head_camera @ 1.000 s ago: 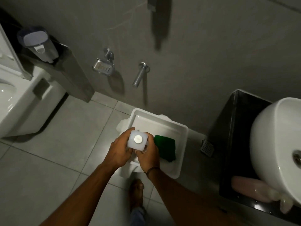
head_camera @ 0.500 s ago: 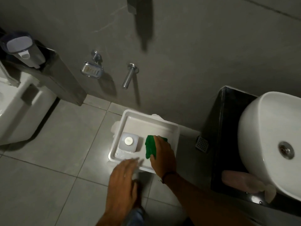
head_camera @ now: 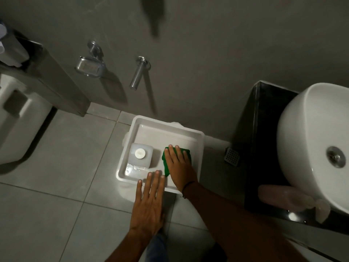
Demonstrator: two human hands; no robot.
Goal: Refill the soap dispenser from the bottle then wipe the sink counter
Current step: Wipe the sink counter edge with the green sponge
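Note:
A translucent square refill bottle (head_camera: pixel 140 155) with a white cap stands upright in the left part of a white tray (head_camera: pixel 200 148) on the floor. Beside it in the tray lies a green cloth (head_camera: pixel 188 152). My right hand (head_camera: pixel 179 163) lies flat on the cloth, fingers spread over it, not closed around it. Over the tray's near edge, my left hand (head_camera: pixel 150 203) hovers open and empty. A pale pink soap dispenser (head_camera: pixel 277 194) lies on its side on the black sink counter (head_camera: pixel 264 114) at the right, next to the white basin (head_camera: pixel 306 140).
A toilet (head_camera: pixel 17 121) stands at the far left, with a wall dispenser (head_camera: pixel 11 52) above it. A metal soap dish (head_camera: pixel 88 67) and a chrome spout (head_camera: pixel 138 72) stick out of the grey wall. A floor drain (head_camera: pixel 232 156) sits between the tray and the counter.
Both hands set the bottle down in the tray and let go. My right hand moved right onto the green cloth; my left hand drew back toward the tray's near edge.

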